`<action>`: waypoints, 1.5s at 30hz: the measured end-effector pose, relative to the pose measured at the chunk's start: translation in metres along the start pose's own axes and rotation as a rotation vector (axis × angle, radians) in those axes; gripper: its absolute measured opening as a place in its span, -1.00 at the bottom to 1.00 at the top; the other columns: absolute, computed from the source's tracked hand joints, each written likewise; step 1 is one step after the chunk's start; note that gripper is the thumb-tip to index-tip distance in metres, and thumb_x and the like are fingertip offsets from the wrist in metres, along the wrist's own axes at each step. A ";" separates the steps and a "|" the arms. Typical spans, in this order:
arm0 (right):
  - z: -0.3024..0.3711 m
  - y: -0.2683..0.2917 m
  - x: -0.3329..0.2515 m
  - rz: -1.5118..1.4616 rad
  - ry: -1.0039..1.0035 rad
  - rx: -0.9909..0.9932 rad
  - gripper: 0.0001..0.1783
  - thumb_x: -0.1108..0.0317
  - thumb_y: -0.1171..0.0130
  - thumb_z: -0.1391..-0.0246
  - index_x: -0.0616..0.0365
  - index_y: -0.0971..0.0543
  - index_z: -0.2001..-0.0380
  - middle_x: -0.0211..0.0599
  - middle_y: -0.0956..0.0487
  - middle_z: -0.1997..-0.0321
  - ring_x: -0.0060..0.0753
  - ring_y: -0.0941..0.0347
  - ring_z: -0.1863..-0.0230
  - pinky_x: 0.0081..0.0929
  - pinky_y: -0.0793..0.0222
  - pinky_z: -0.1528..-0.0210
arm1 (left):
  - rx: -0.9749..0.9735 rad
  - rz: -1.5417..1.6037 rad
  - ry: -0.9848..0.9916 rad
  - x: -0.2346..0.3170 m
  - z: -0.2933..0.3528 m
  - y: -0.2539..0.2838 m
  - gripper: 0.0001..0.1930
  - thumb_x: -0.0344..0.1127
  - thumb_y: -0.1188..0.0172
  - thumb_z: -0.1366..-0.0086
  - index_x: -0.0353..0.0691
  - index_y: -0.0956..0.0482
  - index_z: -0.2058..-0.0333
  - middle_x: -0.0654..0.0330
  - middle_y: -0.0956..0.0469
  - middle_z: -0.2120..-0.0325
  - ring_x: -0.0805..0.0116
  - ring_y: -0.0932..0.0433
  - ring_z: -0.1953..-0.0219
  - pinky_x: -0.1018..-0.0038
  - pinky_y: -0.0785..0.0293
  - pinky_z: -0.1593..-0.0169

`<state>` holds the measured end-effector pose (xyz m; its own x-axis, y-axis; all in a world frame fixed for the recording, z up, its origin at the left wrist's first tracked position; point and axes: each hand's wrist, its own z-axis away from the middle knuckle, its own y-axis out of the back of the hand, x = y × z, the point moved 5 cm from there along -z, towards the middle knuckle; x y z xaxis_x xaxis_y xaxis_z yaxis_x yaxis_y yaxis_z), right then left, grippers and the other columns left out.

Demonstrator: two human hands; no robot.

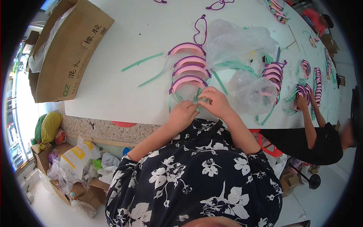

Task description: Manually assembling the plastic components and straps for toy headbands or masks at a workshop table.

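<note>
In front of me on the white table, several curved goggles point(189, 80) with pink-and-purple frames and clear lenses lie in a column. My left hand point(183, 114) and my right hand point(215, 102) meet at the near end of it. Both have fingers pinched on a thin teal strap point(197, 94) of the nearest goggles; the fingers hide part of it. Other teal straps point(142, 61) trail out to the left and right of the column. A bare purple frame point(200, 31) lies just beyond the farthest goggles.
A large cardboard box point(75, 49) stands at the table's left. Clear plastic bags point(238, 43) and another goggles stack point(273, 75) lie to the right. At far right a co-worker's hands point(302, 100) handle goggles. Bags and cartons point(81, 162) sit below the left table edge.
</note>
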<state>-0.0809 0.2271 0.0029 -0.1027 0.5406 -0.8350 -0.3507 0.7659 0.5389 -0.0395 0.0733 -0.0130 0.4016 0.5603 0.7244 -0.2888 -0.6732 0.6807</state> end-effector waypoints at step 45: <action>0.028 -0.004 0.009 -0.056 -0.210 0.260 -0.78 0.35 -0.28 0.01 0.26 -0.65 0.29 -0.15 -0.64 0.39 -0.34 -0.60 0.38 -0.45 -0.48 0.27 | 0.166 0.059 0.335 -0.069 0.050 0.056 -0.66 -0.41 -0.21 -0.19 -0.29 -0.47 0.05 -0.02 -0.58 0.47 0.03 -0.59 0.43 0.25 -0.49 0.32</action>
<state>-0.0539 0.2387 -0.0034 0.1135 0.5344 -0.8376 -0.0979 0.8450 0.5258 -0.0396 -0.0271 -0.0304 0.0739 0.6268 0.7757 -0.1468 -0.7625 0.6301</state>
